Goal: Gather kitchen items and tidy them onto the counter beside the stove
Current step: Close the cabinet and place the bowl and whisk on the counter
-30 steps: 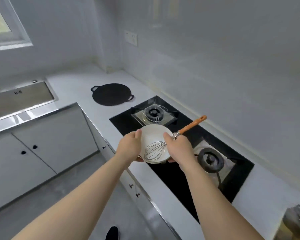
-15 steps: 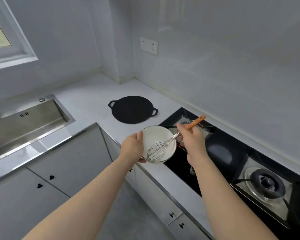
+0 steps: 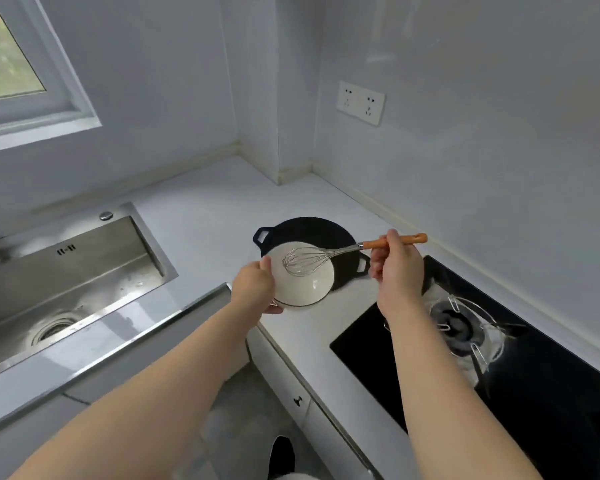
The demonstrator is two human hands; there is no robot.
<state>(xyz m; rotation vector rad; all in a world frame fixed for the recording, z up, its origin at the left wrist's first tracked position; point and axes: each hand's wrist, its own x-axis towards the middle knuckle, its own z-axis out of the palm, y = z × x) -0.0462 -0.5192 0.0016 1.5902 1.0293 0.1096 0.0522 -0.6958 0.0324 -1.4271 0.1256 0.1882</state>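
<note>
Left grip (image 3: 253,287) clasping the round white ceramic bowl (image 3: 303,287), right grip (image 3: 397,271) pinching the orange-handled wire whisk (image 3: 378,243), we have shifted from the black glass stove (image 3: 378,358) to the mid-frame white counter (image 3: 205,216); set-down looks near.

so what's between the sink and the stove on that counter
Head view: a black two-handled pan lies on the counter between sink and stove. In front of it the left hand holds a white bowl; the right hand holds a whisk over it.

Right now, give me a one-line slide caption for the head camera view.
Left hand holds a white bowl, right hand a whisk, near a black griddle pan beside the stove.
</note>
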